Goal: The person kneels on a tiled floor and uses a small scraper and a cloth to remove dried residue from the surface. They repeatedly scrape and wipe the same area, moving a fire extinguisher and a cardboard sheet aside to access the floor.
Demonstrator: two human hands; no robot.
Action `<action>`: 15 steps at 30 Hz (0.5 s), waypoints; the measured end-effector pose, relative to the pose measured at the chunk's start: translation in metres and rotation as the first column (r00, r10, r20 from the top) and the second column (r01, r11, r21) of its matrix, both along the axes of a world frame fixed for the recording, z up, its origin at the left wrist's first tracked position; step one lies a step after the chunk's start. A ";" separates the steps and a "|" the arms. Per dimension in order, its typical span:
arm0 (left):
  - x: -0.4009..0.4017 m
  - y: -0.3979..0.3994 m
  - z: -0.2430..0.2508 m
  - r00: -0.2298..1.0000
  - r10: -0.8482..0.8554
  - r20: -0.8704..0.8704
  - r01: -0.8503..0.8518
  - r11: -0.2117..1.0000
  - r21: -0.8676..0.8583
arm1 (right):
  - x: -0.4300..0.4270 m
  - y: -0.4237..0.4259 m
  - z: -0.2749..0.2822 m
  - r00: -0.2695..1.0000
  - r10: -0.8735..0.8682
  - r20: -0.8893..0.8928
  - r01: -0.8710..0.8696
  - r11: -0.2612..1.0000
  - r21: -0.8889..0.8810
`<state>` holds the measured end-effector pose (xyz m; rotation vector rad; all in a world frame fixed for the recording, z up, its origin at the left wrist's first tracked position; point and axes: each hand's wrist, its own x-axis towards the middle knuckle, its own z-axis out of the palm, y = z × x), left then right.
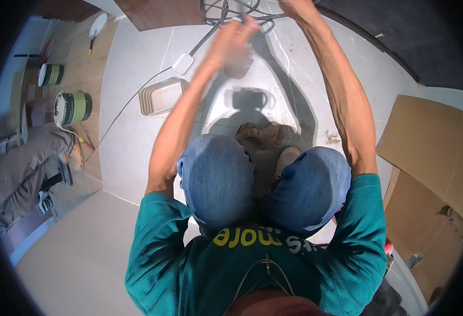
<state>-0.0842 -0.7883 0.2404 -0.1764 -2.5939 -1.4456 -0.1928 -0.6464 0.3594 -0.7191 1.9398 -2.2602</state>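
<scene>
My left hand [237,39] is blurred, reaching far forward beside a loose coil of dark cable [214,15]. A slim grey object shows at its fingers, but the blur hides whether it is gripped. Just below this hand is a small brownish-grey block-like object [238,70], partly covered by it. At the top edge my right hand [294,6] is cut off by the frame, close to the cable; its fingers cannot be made out. A white square plug box [183,64] joins the dark cable to a thin grey cord.
A beige ribbed plastic tub [158,98] stands left of my knees. A crumpled brown rag [261,135] lies before my foot. Cardboard [428,134] covers the right side. Two green-banded buckets [79,107] and another person's leg [38,158] are at left.
</scene>
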 end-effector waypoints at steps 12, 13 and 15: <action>-0.024 -0.328 0.004 0.845 0.531 0.065 -0.443 0.626 0.642 | 0.049 0.117 -0.226 0.928 -0.189 0.320 -0.019 0.836 0.549; -0.025 -0.345 -0.004 0.833 0.548 0.068 -0.454 0.608 0.651 | 0.056 0.119 -0.237 0.924 -0.174 0.341 -0.070 0.798 0.598; -0.026 -0.366 -0.014 0.813 0.579 0.064 -0.465 0.578 0.670 | 0.064 0.123 -0.249 0.911 -0.166 0.379 -0.130 0.756 0.642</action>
